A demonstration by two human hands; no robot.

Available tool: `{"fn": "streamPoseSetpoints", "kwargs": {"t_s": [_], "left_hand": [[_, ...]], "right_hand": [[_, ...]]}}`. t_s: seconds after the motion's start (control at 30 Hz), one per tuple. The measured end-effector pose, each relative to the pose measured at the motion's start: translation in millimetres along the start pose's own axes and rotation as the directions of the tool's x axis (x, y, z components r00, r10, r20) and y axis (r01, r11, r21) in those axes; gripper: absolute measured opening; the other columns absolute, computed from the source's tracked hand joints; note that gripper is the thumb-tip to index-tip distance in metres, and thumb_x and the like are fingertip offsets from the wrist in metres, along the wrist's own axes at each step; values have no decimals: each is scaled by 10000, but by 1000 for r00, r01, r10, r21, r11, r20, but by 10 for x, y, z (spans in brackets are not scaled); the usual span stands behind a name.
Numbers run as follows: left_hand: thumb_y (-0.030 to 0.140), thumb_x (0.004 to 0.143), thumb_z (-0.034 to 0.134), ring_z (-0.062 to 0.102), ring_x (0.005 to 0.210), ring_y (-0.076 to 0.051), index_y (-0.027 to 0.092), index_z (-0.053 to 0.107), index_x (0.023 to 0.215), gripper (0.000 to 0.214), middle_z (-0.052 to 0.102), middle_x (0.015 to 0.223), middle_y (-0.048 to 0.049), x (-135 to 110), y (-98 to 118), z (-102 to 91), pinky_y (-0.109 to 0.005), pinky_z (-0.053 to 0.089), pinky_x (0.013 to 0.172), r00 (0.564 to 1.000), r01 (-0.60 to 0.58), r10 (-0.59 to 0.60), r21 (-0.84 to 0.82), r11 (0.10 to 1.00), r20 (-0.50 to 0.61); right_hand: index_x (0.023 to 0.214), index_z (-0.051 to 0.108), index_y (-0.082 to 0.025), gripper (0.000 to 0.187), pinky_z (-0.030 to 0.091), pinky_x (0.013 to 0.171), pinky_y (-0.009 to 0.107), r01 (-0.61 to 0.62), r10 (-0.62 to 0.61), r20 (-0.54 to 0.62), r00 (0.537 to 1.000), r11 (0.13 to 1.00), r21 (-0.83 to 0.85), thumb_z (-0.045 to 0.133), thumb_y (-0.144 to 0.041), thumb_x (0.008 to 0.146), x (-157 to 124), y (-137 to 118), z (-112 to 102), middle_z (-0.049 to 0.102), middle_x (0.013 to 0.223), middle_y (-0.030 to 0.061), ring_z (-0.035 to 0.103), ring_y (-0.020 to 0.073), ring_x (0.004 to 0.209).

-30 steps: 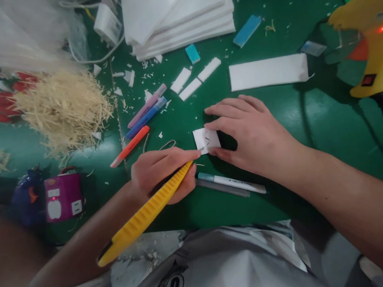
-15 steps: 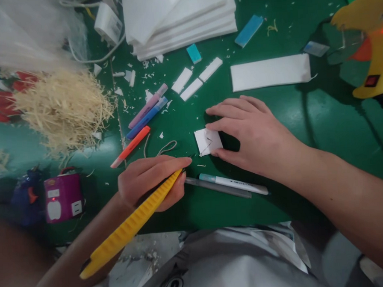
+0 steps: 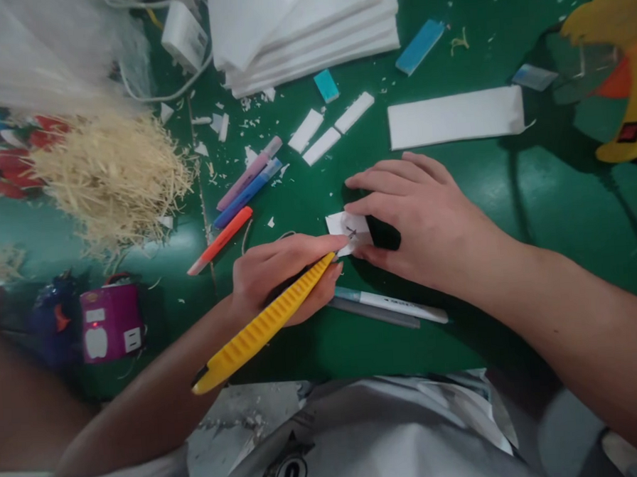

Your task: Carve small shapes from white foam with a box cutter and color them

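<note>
My left hand (image 3: 283,276) grips a yellow utility knife (image 3: 269,323) with a ribbed handle, its tip over a small white foam board square (image 3: 336,225). Dark marks or cuts show on the square. Thumb and index finger of my right hand (image 3: 424,208) pinch the square from the right and keep it on the green table. My left fingertips partly hide its lower left corner and the blade. Just below lie a white marker (image 3: 402,307) and a grey pen (image 3: 376,312), their left ends hidden by my left hand.
A white foam strip (image 3: 456,117) and a yellow glue gun (image 3: 624,108) lie to the right. Stacked white boards (image 3: 308,32) are at the back. Coloured markers (image 3: 220,240), straw shreds (image 3: 112,178) and a purple power box (image 3: 112,324) stand to the left.
My left hand has moved right and slightly up, bringing the utility knife's tip onto the white square. My right hand keeps its pinch on the square.
</note>
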State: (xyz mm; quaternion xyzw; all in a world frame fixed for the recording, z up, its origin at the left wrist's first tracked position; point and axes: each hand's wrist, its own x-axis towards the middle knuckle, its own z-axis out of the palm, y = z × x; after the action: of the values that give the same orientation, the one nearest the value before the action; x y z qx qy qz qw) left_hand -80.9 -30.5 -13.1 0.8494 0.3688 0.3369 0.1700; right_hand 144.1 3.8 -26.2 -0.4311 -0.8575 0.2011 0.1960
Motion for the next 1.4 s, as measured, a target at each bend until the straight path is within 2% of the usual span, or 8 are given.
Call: {"fn": "streamPoseSetpoints", "kwargs": {"t_s": [0.17,0.37,0.57,0.7,0.93,1.13,1.3,1.4], "left_hand": [[153,943,649,798,779,-132,257,716,1141,234,837,984,17,4,-3,29,-193,665,790,1000,14,-14,17,1000,13],[148,912,660,782,716,-136,258,705,1131,249,833,940,12,32,20,-3,-211,672,725,999,-29,27,57,998,38],[89,890,673,772,709,-123,171,723,1064,199,826,873,-31,48,45,-83,-172,655,719,994,-92,87,90,992,63],[96,883,670,759,669,-122,186,733,1046,197,829,864,-28,21,38,-126,-186,663,724,997,-59,54,84,995,59],[70,885,644,748,649,-112,162,711,1052,202,820,838,-32,14,23,-184,-174,657,668,991,-108,103,57,992,85],[49,855,653,731,579,-120,182,715,1063,255,806,788,-20,-43,10,-189,-177,648,595,991,-128,126,55,990,49],[76,862,652,748,617,-114,190,719,1069,245,821,856,-14,-126,3,-208,-178,659,654,998,-69,68,35,997,12],[124,882,663,767,689,-112,195,724,1086,224,827,931,-8,-135,8,-216,-181,662,740,997,24,-21,36,999,-68]], "right_hand": [[1071,786,-259,222,327,1223,635,3,-3,7,1000,1000,10,718,-292,863,6,-5,-14,723,1381,65,584,350,1335],[1066,788,-275,224,338,1220,636,-10,10,17,1000,1000,16,733,-280,849,10,-11,-38,728,1383,53,590,353,1341],[1086,792,-266,238,339,1217,645,-18,18,32,999,1000,16,717,-274,860,7,-16,-50,717,1411,64,581,362,1357],[1103,792,-273,264,345,1213,654,-23,23,31,999,1000,12,727,-258,848,3,-17,-51,715,1413,61,577,367,1364],[1111,787,-252,279,360,1203,666,-14,14,22,1000,1000,14,721,-249,840,-7,-4,-44,712,1420,74,580,369,1365],[1109,787,-251,266,369,1211,638,-8,8,20,1000,1000,17,702,-251,857,-6,5,-50,713,1424,71,588,350,1369],[1150,784,-256,295,333,1224,676,23,-24,40,999,1000,15,669,-256,878,-20,28,-56,690,1446,102,579,362,1379],[1294,740,-253,453,289,1245,691,88,-88,51,995,996,1,613,-180,865,-37,29,-62,632,1516,130,543,356,1428]]}}
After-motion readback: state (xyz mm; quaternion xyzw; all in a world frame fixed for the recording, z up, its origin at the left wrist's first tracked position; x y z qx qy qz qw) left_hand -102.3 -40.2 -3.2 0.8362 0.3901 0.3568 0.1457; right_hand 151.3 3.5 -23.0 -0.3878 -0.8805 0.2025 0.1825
